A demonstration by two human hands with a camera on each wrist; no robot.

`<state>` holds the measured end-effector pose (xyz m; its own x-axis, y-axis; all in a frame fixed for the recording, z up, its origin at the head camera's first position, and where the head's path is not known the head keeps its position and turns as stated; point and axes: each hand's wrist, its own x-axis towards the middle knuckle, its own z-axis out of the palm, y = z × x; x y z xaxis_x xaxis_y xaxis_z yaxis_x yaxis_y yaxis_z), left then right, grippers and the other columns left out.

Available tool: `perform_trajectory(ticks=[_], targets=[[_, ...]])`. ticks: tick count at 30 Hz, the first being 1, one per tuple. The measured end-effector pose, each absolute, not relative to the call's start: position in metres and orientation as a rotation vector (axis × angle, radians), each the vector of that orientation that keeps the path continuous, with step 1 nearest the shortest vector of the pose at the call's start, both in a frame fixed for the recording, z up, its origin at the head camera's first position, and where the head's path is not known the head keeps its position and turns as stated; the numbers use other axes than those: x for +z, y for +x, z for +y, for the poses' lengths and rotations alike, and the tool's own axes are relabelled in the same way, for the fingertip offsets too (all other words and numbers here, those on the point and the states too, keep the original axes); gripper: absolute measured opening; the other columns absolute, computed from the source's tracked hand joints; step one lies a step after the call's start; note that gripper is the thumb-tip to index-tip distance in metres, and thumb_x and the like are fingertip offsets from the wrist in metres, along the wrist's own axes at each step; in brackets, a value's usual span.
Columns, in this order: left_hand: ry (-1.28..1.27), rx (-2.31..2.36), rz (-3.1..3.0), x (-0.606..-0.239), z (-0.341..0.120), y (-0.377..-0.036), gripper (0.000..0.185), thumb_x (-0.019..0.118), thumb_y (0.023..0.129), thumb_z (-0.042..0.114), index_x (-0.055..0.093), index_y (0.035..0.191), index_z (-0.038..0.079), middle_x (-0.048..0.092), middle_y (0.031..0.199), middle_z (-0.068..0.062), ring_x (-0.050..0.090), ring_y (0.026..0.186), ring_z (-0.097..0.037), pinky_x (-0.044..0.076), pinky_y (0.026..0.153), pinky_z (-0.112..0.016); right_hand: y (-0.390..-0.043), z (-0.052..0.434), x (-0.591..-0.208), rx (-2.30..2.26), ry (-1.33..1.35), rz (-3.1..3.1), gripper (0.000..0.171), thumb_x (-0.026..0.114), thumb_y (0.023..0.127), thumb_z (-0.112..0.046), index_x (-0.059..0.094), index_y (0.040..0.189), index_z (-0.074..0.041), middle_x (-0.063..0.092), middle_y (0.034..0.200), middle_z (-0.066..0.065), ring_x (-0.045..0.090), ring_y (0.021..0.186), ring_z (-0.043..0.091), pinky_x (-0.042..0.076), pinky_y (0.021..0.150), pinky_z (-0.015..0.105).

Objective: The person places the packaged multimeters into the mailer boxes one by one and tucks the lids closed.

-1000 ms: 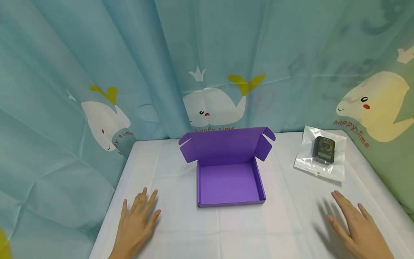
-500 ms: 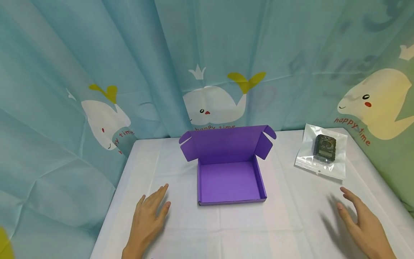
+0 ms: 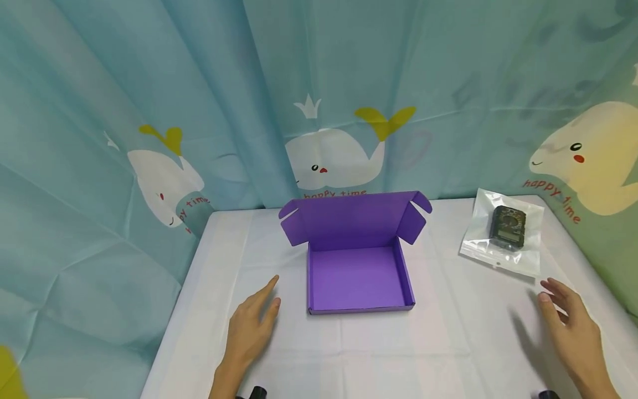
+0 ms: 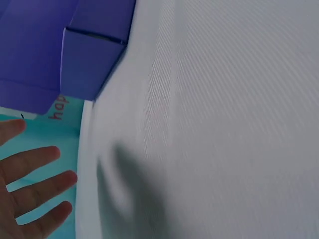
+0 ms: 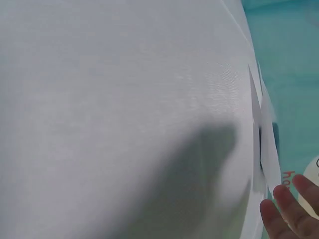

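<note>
Box [image 3: 360,260] open and empty; bagged gadget [image 3: 506,228] untouched on tabletop [image 3: 448,343]. Left hand [image 3: 251,332] and right hand [image 3: 573,332] hover, fingers relaxed, grasping nothing.

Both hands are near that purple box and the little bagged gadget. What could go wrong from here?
The clear bag looks slick, so the right hand, open just short of it, might push it along the white cloth rather than lift it. The purple box looks light; the left hand beside it could nudge it askew or knock its upright lid forward.

Bright, even light; soft shadows under hands on tablecloth [image 3: 448,343]. Wrist views blurry, head view sharp w/ edge bending.
</note>
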<state>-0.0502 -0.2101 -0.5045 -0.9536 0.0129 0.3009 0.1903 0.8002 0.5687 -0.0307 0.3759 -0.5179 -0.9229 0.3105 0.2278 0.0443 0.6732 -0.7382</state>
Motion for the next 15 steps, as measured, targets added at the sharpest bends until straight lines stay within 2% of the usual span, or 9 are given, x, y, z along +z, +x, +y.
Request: perform_trajectory(ticks=[5,9,12,15], targets=[[-0.151,-0.921,-2.683,-0.503,-0.201,-0.053,0.045,0.063,0.104,0.033,0.059,0.149,0.032,0.070,0.140,-0.004,0.068,0.126,-0.032,0.054,0.102,-0.057,-0.035,0.383,-0.518,1.144,-0.434,-2.556,0.057,0.051,0.110,-0.030,0.035,0.163,-0.015,0.040,0.142,-0.045,0.032,0.104,-0.037,0.024,0.086,-0.010],[-0.163,-0.915,-2.658,-0.499,-0.194,-0.056,0.044,0.066,0.103,0.030,0.061,0.147,0.030,0.073,0.134,0.000,0.070,0.123,-0.026,0.056,0.100,-0.052,-0.039,0.388,-0.519,1.226,-0.462,-2.542,0.058,0.048,0.111,-0.030,0.032,0.163,-0.012,0.046,0.144,-0.036,0.043,0.100,-0.034,0.031,0.085,-0.007],[-0.177,-0.904,-2.629,-0.498,-0.189,-0.059,0.044,0.068,0.101,0.026,0.063,0.145,0.028,0.075,0.129,0.002,0.071,0.119,-0.023,0.056,0.098,-0.048,-0.045,0.392,-0.520,1.317,-0.443,-2.510,0.058,0.047,0.112,-0.028,0.029,0.163,-0.005,0.051,0.133,-0.034,0.052,0.090,-0.029,0.039,0.079,-0.005],[-0.195,-0.886,-2.588,-0.497,-0.184,-0.062,0.042,0.069,0.100,0.022,0.065,0.142,0.024,0.077,0.124,0.002,0.071,0.115,-0.021,0.057,0.095,-0.046,-0.050,0.395,-0.520,1.408,-0.435,-2.469,0.058,0.046,0.112,-0.026,0.028,0.162,0.000,0.050,0.119,-0.038,0.056,0.089,-0.026,0.046,0.075,-0.001]])
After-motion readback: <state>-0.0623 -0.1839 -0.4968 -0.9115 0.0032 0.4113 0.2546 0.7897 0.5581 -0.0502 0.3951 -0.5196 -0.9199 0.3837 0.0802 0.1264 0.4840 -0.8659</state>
